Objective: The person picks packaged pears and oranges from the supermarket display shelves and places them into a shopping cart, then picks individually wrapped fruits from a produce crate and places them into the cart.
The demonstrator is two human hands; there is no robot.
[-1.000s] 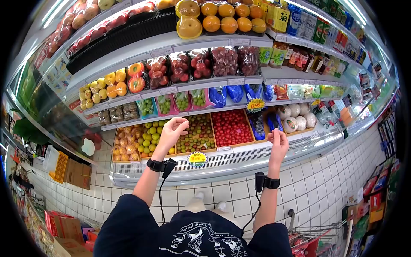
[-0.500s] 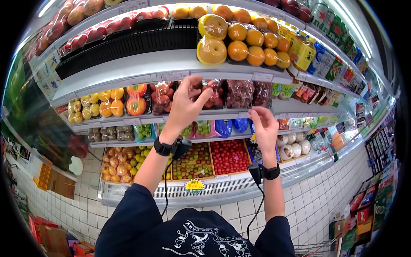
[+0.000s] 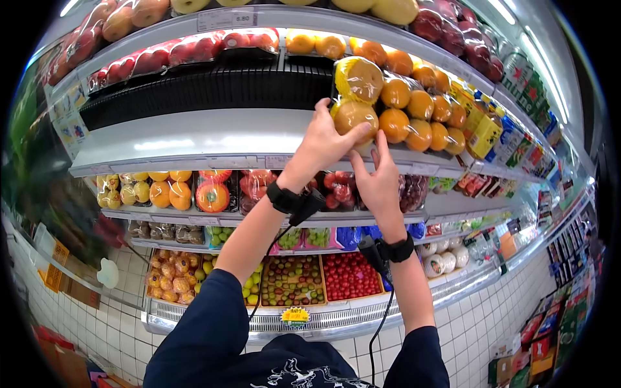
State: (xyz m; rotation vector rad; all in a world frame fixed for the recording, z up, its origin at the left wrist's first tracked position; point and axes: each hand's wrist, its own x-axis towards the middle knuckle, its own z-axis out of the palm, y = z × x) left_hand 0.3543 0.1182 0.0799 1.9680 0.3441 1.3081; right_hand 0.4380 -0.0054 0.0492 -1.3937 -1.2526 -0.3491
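Note:
A film-wrapped pack of pears (image 3: 359, 81), two large round fruits in yellow foam netting, stands at the left end of the orange packs on the upper shelf. My left hand (image 3: 326, 139) grips its lower left part, with the thumb across the front of the lower pear and fingertips at the side edge. Just under the pack, my right hand (image 3: 378, 184) reaches up with fingers extended and thumb apart, its fingertips at the lower edge. Whether they bear any weight I cannot tell. Wrapped packs of oranges (image 3: 420, 107) sit directly to the right.
Black ribbed risers (image 3: 207, 90) line the shelf at left, behind the white shelf surface (image 3: 194, 132). Below are packs of red fruit (image 3: 257, 184), then bins of red cherry-like fruit (image 3: 352, 275) and green-brown fruit (image 3: 292, 278). Drink cartons (image 3: 482, 132) stand at right.
Both hands have risen from in front of the lower shelf to the pear pack. The left now grips it, and the right has come up beneath. The view has shifted, so the shelves appear lower.

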